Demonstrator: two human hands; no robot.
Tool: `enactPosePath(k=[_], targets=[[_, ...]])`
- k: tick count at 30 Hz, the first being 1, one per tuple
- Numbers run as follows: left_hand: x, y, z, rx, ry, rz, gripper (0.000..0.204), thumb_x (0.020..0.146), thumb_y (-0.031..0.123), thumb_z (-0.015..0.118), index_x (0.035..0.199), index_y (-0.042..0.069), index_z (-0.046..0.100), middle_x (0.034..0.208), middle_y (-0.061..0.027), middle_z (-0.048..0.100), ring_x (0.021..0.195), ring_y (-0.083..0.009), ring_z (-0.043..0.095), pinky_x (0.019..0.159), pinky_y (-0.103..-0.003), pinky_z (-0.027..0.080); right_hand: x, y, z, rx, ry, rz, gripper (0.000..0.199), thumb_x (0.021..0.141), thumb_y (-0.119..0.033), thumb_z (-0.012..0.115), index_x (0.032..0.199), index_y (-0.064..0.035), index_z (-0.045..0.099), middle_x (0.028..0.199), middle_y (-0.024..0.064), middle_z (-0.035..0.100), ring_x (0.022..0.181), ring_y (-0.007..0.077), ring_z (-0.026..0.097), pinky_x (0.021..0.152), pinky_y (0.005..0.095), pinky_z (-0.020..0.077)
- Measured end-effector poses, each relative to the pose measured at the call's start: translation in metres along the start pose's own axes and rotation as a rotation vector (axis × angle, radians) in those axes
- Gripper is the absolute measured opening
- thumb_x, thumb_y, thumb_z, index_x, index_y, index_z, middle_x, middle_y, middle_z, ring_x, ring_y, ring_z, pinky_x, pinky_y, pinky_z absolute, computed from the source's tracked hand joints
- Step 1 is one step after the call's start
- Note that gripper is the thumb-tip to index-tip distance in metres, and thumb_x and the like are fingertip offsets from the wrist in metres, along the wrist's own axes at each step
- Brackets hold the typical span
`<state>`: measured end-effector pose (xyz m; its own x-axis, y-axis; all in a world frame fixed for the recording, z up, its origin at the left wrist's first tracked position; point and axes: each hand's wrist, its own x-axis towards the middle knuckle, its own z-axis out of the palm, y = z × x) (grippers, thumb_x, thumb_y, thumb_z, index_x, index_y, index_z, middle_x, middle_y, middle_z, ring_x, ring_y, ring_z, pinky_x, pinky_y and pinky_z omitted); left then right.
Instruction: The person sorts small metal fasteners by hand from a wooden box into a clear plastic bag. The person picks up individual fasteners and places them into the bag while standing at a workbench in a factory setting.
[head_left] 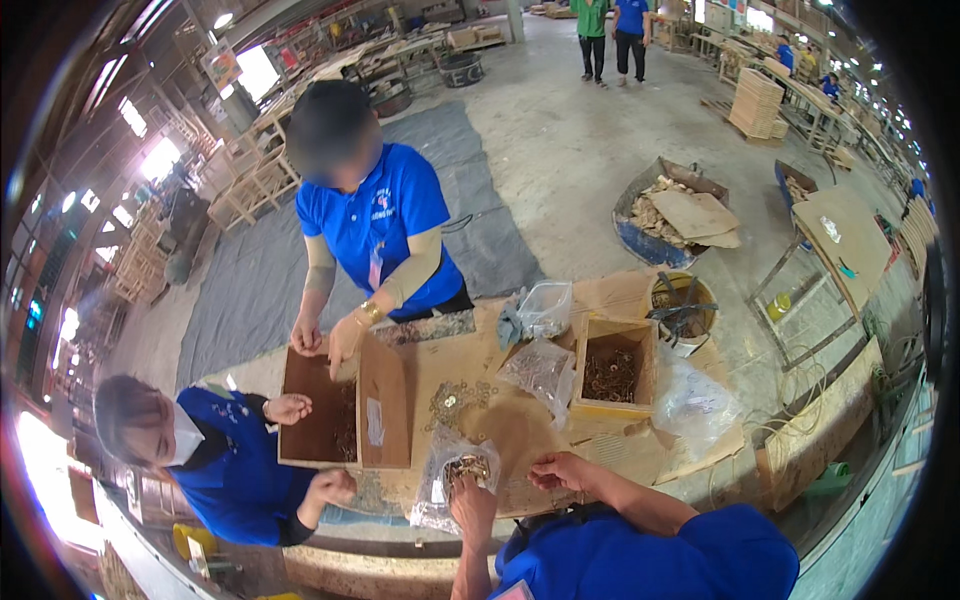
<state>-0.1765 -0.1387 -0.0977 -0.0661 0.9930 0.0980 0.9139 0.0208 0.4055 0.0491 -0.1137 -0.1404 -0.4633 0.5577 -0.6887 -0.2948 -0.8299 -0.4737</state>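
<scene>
My left hand reaches into the mouth of a clear plastic bag. Its fingertips are closed among small brass-coloured metal pieces inside, and what they pinch is hidden. To the right, my right hand hovers over the cardboard-covered table, thumb and fingers drawn together. Whether a small piece is between them is too small to tell. Just beyond the bag, many small metal rings lie spread on the cardboard.
A large wooden box stands left, with two co-workers' hands at it. A smaller wooden box of dark metal pieces stands right, beside a bucket and plastic bags. A wheelbarrow of wood scraps sits beyond the table.
</scene>
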Motion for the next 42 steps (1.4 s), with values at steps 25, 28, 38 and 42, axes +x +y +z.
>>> enactPosePath(k=[25, 28, 38, 42], targets=[[0.012, 0.080, 0.028, -0.846, -0.602, -0.139, 0.050, 0.082, 0.018, 0.063, 0.128, 0.001, 0.055, 0.085, -0.0118, 0.066, 0.074, -0.0202, 0.063, 0.067, -0.034, 0.050, -0.035, -0.011, -0.022, 0.244, 0.029, -0.231, 0.013, 0.090, -0.005, 0.064, 0.103, -0.0012, 0.065, 0.095, 0.0080, 0.071, 0.079, 0.0170, 0.069, 0.069, 0.0292, 0.0583], [0.011, 0.083, 0.023, -0.849, -0.593, -0.133, 0.048, 0.085, 0.017, 0.062, 0.130, 0.001, 0.054, 0.083, -0.0095, 0.065, 0.070, -0.0166, 0.061, 0.063, -0.032, 0.049, -0.029, -0.011, -0.030, 0.331, -0.034, -0.211, 0.012, 0.089, -0.003, 0.064, 0.101, -0.0024, 0.065, 0.095, 0.0083, 0.070, 0.078, 0.0172, 0.069, 0.069, 0.0287, 0.0586], [0.009, 0.075, 0.014, -0.996, -0.507, -0.150, 0.042, 0.092, 0.016, 0.057, 0.131, 0.000, 0.052, 0.092, -0.0087, 0.066, 0.075, -0.0166, 0.062, 0.067, -0.030, 0.051, -0.022, -0.024, -0.020, 0.175, -0.181, -0.069, 0.024, 0.090, -0.002, 0.062, 0.114, 0.0009, 0.063, 0.101, 0.0130, 0.069, 0.090, 0.0218, 0.069, 0.081, 0.0319, 0.0586], [0.011, 0.064, 0.016, -1.341, -0.553, -0.248, 0.043, 0.100, 0.026, 0.052, 0.132, -0.002, 0.051, 0.108, -0.0090, 0.066, 0.091, -0.0170, 0.064, 0.077, -0.031, 0.053, -0.027, -0.030, -0.006, -0.090, -0.085, -0.180, 0.022, 0.089, -0.012, 0.067, 0.107, 0.0010, 0.069, 0.098, 0.0094, 0.071, 0.088, 0.0211, 0.069, 0.076, 0.0305, 0.0567]])
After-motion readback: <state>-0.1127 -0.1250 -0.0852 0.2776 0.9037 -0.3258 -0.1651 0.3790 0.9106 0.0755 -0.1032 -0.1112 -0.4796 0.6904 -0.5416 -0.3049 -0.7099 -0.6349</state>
